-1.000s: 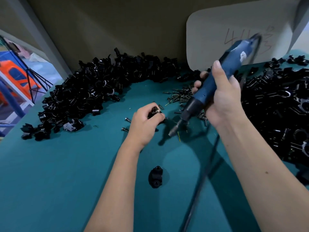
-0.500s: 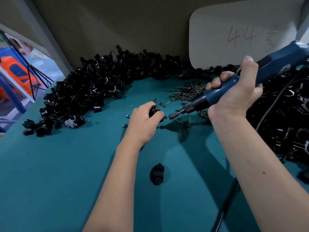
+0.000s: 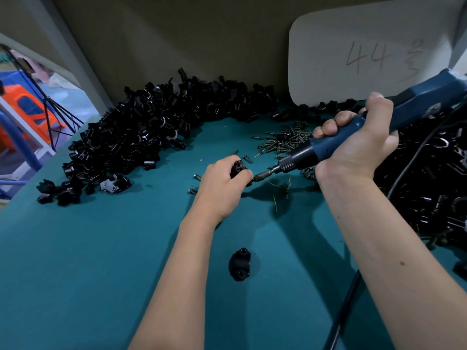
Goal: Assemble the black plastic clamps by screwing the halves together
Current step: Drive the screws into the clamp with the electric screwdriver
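So, status:
left hand (image 3: 222,188): fingers curled tight round a black clamp (image 3: 238,170), held just above the table at frame centre; only the clamp's top edge shows past the knuckles.
right hand (image 3: 353,145): full fist round the blue electric screwdriver (image 3: 374,127), thumb on top; driver lies nearly level, nose pointing to 9 o'clock.
bit (image 3: 264,175): tip sits at the clamp's 3 o'clock side, touching or all but touching; cannot tell if it is seated on a screw.
change vs 1 s ago: driver was steep, nose down and well clear of the clamp; now flattened out and brought in to the part. Left hand barely shifted.
change vs 0.5 s ago: gap between bit and clamp closed.
spare clamp (image 3: 239,264): lies alone at 6 o'clock of the left hand, well apart; rounded saddle shape, two holes, matte black plastic.
screws (image 3: 285,141): loose dark pile at 1 o'clock of the left hand, a few strays just beside the knuckles.
left pile (image 3: 141,137): glossy black clamp halves, heaped from 9 to 12 o'clock.
right pile (image 3: 429,188): same parts at 3 o'clock, under the driver's black cable (image 3: 343,309).
table (image 3: 75,274): teal, smooth mat surface.
card (image 3: 353,51): white, rounded corners, "44" handwritten, at 1 o'clock against the back wall.
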Motion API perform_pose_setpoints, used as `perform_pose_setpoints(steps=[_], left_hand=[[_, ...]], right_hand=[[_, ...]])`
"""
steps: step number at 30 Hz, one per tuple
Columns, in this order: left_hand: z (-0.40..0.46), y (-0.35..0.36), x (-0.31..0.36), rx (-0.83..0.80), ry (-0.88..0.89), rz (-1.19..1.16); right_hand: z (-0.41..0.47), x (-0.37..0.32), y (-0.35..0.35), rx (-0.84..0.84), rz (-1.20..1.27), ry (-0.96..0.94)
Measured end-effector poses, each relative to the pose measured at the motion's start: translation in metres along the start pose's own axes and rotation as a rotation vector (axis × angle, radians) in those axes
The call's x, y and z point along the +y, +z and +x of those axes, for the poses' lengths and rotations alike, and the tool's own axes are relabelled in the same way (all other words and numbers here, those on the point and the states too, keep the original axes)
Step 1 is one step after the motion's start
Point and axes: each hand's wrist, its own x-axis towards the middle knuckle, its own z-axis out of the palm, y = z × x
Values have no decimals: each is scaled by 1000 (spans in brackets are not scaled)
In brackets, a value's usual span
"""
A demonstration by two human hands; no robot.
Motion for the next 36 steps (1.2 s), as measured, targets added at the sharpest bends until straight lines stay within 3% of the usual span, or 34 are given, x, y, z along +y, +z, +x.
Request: perform_pose_setpoints(steps=[15, 23, 36], left_hand=[[1, 3, 4, -28, -60, -74], [3, 2, 3, -75, -167, -268], [5, 1, 1, -90, -177, -285]], right_hand=[[-5, -2, 4, -43, -9, -62], [-9, 1, 6, -73, -7, -66], [-17, 3, 10, -119, -19, -122]])
